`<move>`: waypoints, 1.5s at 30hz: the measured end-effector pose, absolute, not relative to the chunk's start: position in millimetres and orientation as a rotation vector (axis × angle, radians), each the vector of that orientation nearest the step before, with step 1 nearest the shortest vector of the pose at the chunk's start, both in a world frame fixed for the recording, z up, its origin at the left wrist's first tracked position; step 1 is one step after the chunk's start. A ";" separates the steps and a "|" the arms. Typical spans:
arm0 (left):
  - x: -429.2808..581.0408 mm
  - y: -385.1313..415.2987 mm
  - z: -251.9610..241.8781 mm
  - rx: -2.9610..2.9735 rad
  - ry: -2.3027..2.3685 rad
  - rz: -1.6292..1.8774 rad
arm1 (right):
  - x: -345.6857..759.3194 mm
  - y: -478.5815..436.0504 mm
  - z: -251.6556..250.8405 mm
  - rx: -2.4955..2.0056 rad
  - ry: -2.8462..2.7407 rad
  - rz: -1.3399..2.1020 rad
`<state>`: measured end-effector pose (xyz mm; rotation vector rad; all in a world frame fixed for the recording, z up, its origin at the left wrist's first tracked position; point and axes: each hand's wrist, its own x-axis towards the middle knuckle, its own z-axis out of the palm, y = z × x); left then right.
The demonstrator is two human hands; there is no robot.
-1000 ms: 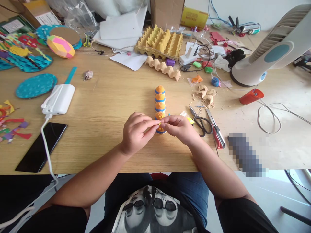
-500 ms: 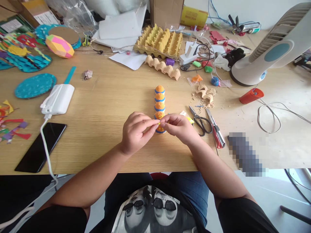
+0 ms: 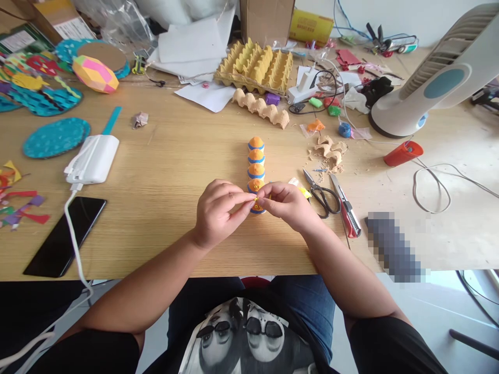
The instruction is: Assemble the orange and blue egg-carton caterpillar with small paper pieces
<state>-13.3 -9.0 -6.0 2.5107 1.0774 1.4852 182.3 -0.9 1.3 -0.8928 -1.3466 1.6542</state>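
Observation:
A strip of egg-carton cups (image 3: 256, 156) stands upright in a row down the middle of the table, coloured orange with blue bands. Small yellow curls decorate the nearest cups. Over the near end, my left hand (image 3: 222, 212) is closed in a pinch, thumb and forefinger meeting at a tiny yellow piece of clay (image 3: 256, 199). My right hand (image 3: 287, 205) pinches from the other side, its fingertips touching the same piece. The fingers partly cover the nearest cups. Just right of my right hand lies a yellow clay packet (image 3: 305, 192).
Black-handled scissors (image 3: 325, 200) and a utility knife (image 3: 348, 213) lie to the right, near carton scraps (image 3: 331, 150). Farther back are a yellow egg tray (image 3: 255, 67) and a white fan (image 3: 421, 93). On the left are a power bank (image 3: 95, 158) and a black phone (image 3: 66, 236).
Both hands stay in nearly the same place over the near cups. The yellow piece between the fingertips has shifted very slightly.

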 end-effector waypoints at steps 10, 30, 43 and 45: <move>-12.6 -8.8 -5.6 2.547 1.028 1.448 | 182.4 -0.5 -0.7 -0.897 -1.363 1.645; -12.3 -8.1 -6.2 2.556 1.045 1.441 | 182.7 -1.1 -1.8 -0.982 -1.411 1.566; -12.7 -8.0 -6.3 2.523 1.094 1.468 | 180.2 -1.5 -3.0 -1.008 -1.359 1.549; -13.0 -7.8 -6.5 2.518 1.103 1.477 | 179.7 -1.8 -2.8 -0.996 -1.332 1.563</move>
